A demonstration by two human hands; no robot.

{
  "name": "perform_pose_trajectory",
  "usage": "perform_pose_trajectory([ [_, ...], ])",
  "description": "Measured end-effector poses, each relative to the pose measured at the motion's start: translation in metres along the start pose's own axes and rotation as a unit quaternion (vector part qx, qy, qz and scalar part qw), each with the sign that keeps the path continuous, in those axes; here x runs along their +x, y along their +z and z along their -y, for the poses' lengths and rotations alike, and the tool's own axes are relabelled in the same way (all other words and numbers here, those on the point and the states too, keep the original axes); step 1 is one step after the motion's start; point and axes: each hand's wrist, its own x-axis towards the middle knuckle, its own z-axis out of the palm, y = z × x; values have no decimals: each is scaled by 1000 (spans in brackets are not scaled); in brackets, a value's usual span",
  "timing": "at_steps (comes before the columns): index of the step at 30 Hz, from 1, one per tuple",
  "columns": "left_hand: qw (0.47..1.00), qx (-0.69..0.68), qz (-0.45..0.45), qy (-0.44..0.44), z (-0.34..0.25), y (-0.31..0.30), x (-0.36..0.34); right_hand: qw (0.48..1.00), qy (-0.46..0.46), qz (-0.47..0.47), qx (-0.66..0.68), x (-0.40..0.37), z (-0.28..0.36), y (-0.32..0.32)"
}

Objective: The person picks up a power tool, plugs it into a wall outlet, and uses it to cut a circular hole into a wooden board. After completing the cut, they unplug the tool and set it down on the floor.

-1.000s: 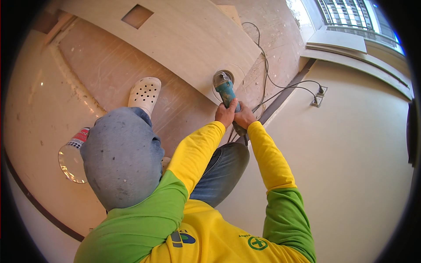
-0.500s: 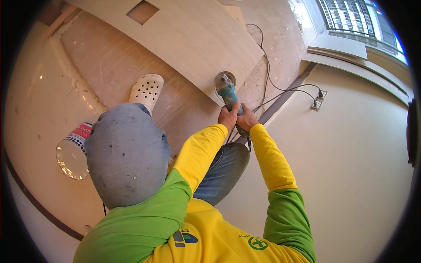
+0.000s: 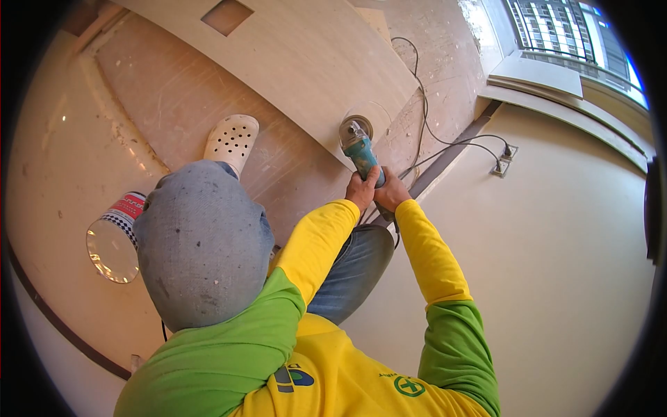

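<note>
Both hands grip a teal angle grinder (image 3: 360,149). My left hand (image 3: 362,188) wraps the body from the left and my right hand (image 3: 392,191) holds the rear of the tool. The grinder's disc sits at the edge of a large pale tile (image 3: 299,62) lying on the floor, beside a curved cut mark. A square hole (image 3: 227,17) is cut in the tile's far part. The grinder's cable (image 3: 445,142) runs to a wall socket (image 3: 504,161).
A white clog (image 3: 233,139) on my foot rests on the brown floor (image 3: 180,104) left of the grinder. A tin can (image 3: 114,236) stands at the left. A cream wall (image 3: 556,264) rises at the right, with a window (image 3: 556,31) above.
The view has shifted slightly and the grinder and hands have edged a little to the right along the tile edge. The grip is unchanged.
</note>
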Motion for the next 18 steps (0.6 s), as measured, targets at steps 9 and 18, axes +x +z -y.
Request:
perform_pose_trajectory([
  [9, 1000, -30, 7, 5, 11, -1, 0, 1000, 9, 14, 4, -5, 0, 2],
  [18, 999, -40, 18, -2, 14, 1, -18, 1000, -3, 7, -29, -21, -4, 2],
])
